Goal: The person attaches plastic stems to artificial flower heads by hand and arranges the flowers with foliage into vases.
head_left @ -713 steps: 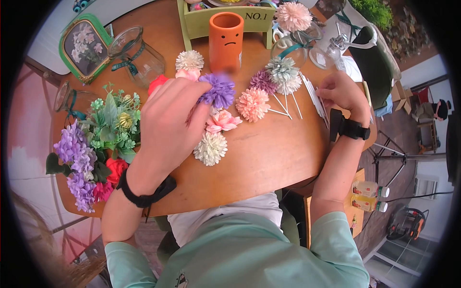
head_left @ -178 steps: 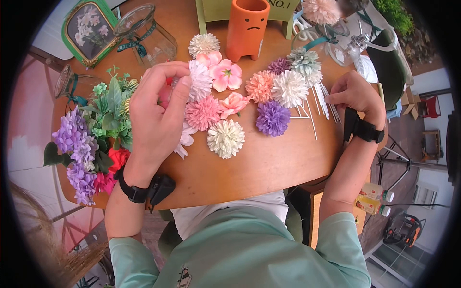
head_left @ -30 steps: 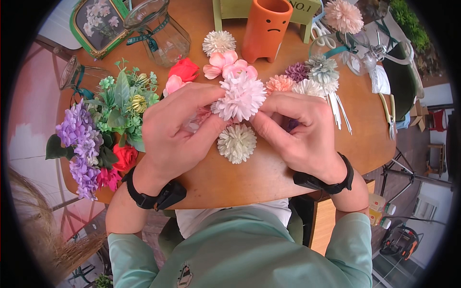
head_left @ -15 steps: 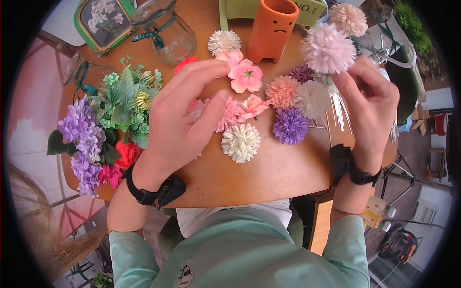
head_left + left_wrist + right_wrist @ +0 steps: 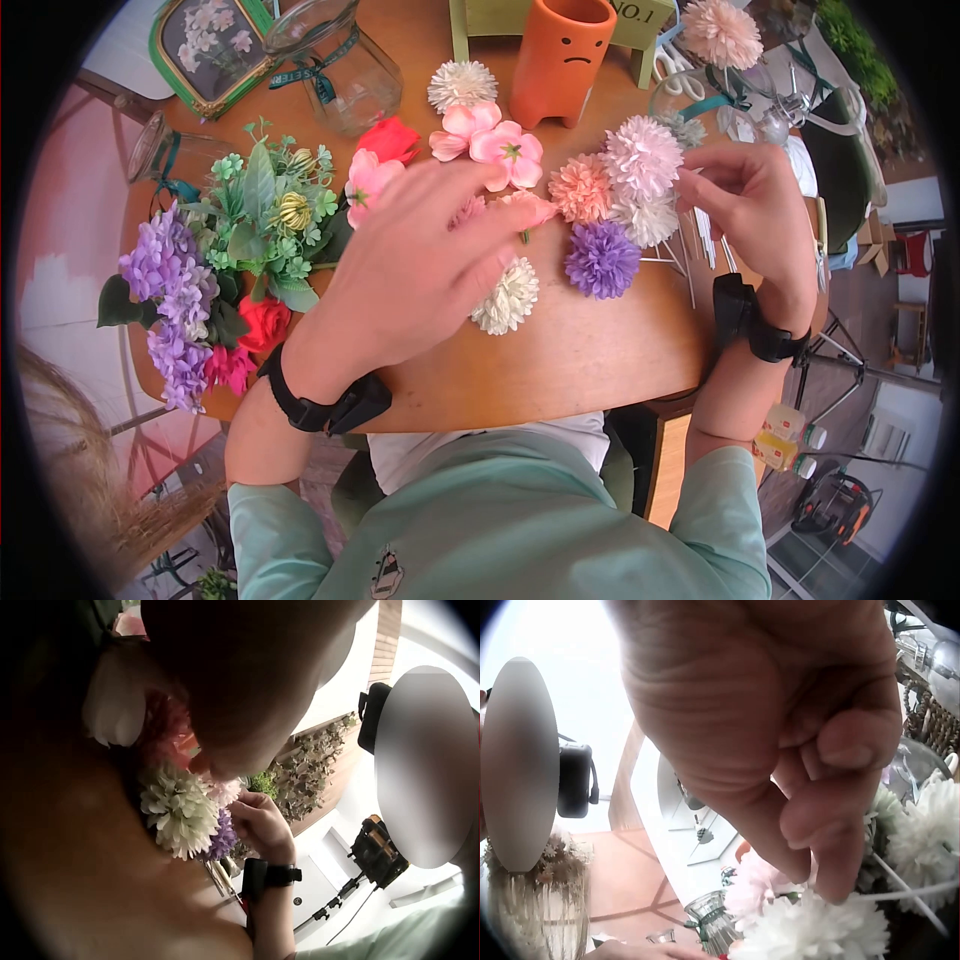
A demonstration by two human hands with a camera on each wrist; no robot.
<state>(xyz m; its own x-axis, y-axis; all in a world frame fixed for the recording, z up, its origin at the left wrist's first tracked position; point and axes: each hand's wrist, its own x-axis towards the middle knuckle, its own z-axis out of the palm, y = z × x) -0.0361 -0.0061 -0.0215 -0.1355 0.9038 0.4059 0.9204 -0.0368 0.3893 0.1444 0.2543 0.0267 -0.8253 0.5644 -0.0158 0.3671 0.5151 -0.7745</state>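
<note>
My right hand (image 5: 755, 205) pinches the thin white stem of a pale pink pompom flower (image 5: 643, 152) between thumb and forefinger. Its head rests against a cluster of a peach flower (image 5: 580, 188), a white flower (image 5: 645, 220) and a purple flower (image 5: 601, 260). In the right wrist view the fingertips are right at the pale pink flower (image 5: 754, 889), with a white one in front. My left hand (image 5: 410, 260) reaches over the middle flowers, thumb apart from the fingers, partly covering a cream flower (image 5: 508, 298). An upturned pink blossom (image 5: 508, 153) lies beyond its fingertips.
An orange frowning cup (image 5: 563, 65) stands behind the flowers. Left of it are a glass vase (image 5: 350, 85) and a green picture frame (image 5: 208, 50). Leafy stems and purple blooms (image 5: 170, 285) fill the table's left. Scissors (image 5: 680, 85) and loose white stems (image 5: 705, 240) are at the right.
After both hands met at the pale pink flower, my right hand carried it right, then lowered it to the cluster. My left hand has moved right over the pink flowers.
</note>
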